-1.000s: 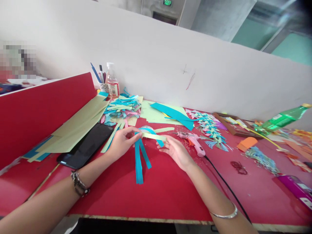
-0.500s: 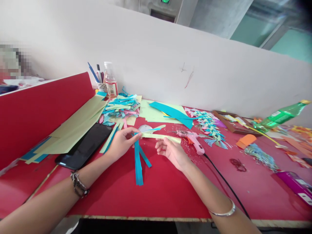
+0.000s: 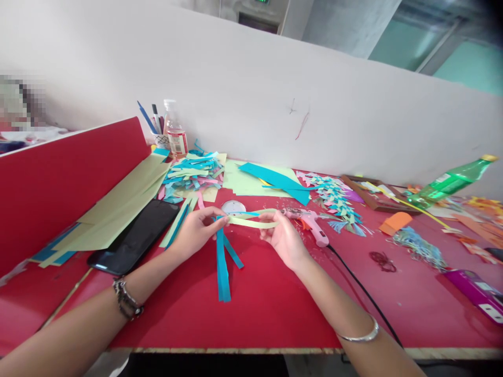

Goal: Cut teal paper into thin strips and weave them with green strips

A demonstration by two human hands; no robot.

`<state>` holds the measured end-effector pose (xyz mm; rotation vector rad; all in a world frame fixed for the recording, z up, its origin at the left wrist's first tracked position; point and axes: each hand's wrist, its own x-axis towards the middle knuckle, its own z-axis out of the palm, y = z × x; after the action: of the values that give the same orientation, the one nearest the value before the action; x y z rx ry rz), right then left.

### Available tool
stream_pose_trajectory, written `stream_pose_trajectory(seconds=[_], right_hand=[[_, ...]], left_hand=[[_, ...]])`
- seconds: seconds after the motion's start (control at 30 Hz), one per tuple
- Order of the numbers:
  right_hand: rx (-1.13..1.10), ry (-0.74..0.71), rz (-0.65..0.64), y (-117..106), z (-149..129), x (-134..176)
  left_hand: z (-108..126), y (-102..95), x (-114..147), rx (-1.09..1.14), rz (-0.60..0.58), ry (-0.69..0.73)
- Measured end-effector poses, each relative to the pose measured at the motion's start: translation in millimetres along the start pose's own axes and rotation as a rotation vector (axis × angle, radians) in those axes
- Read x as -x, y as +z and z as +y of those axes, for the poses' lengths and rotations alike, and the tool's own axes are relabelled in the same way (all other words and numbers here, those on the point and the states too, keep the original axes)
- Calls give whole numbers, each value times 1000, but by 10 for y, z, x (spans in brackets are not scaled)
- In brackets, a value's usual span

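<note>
Between thumb and fingertips, my left hand (image 3: 199,230) pinches the crossing of several paper strips. Blue paper strips (image 3: 223,267) hang down from that pinch toward the table. Pale green paper strips (image 3: 251,223) run from it to the right, with a thin blue one behind them. My right hand (image 3: 283,238) has its fingers closed at the far end of the pale green strips, just left of a pink glue gun (image 3: 312,225). Behind the strips lies a round white disc (image 3: 233,207), partly covered by them.
A black phone (image 3: 133,238) lies left of my left arm. Cut paper strips (image 3: 192,175) are heaped before a clear bottle (image 3: 175,133). At right are a braided paper piece (image 3: 338,199), a tilted green bottle (image 3: 451,183) and a purple box (image 3: 475,293). The glue gun's cord (image 3: 361,293) runs to the front edge.
My right hand has moved slightly right and up and closed on the pale green strip's end, which now bows between my hands. My left hand keeps its pinch.
</note>
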<state>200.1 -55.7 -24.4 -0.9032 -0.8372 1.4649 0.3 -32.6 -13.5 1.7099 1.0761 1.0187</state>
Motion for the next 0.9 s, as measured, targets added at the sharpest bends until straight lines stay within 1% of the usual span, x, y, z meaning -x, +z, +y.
stream_pose_trajectory(seconds=[0.1, 0.3, 0.37, 0.43, 0.5, 0.63, 0.7, 0.8, 0.9], right_hand=[[11, -5, -53, -4, -22, 18], [103, 70, -224, -27, -105, 79], [118, 61, -275, -18, -112, 97], [120, 24, -299, 0, -100, 111], [141, -31, -286, 26, -76, 119], [253, -215, -132, 79, -35, 119], [338, -278, -81, 95, -19, 116], [480, -311, -72, 103, 12, 111], [550, -325, -17, 101, 41, 102]], left_hand=[[-1, -6, 0, -14, -1, 1], [1, -7, 0, -30, 10, 7], [-3, -3, -1, -31, 8, 4], [-11, 2, -2, -17, -8, 2], [-20, 7, -3, -5, -21, 5], [-22, 13, -3, -6, -35, 9], [-17, 16, -2, -3, -44, 11], [-10, 21, 1, -1, -43, 12], [-9, 26, 5, -4, -41, 15]])
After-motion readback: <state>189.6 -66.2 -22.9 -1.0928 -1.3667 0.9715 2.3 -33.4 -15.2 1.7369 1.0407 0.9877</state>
